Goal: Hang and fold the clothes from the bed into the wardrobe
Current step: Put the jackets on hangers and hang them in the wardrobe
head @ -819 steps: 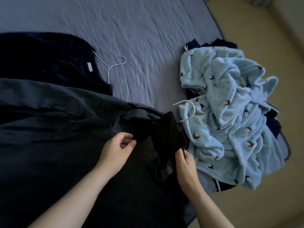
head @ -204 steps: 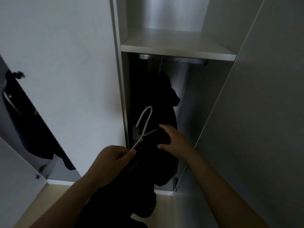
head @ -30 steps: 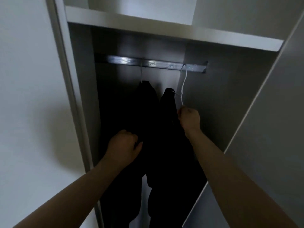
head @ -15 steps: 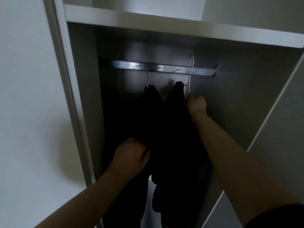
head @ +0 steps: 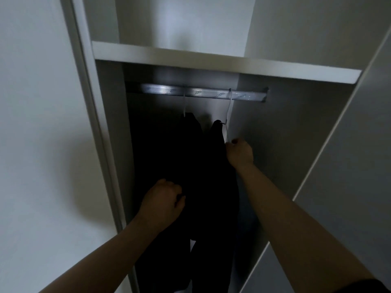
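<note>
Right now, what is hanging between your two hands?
In the head view, the dark garment on the right hanger hangs between the left hand and the right hand.

Fingers of your left hand (head: 163, 205) buried in black cloth, which of the two dark garments (head: 213, 166) it grips impossible to tell, their hems cut off below, hanger (head: 228, 111) shoulders hidden under fabric, most fingertips of your right hand (head: 240, 153) tucked out of sight.
</note>
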